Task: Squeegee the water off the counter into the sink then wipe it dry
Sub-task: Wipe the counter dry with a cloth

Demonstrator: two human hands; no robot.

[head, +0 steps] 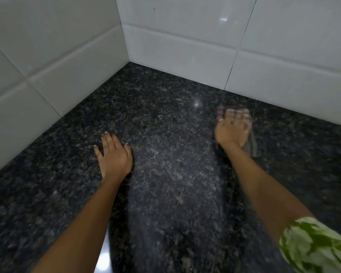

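Note:
A dark speckled granite counter [165, 174] fills the view and runs into a tiled corner. My left hand [114, 154] lies flat on the stone at centre left, fingers spread, holding nothing. My right hand [231, 130] is blurred and presses down on a grey cloth [251, 144] further back at the right. The cloth shows under the palm and past the fingertips, where a pinkish edge peeks out. No sink or squeegee is in view.
White glossy wall tiles [185, 36] close the counter at the back and on the left [37, 56]. A green and white patterned sleeve [313, 245] shows at the lower right. A bright strip at the counter's front edge [103, 259] appears by my left forearm.

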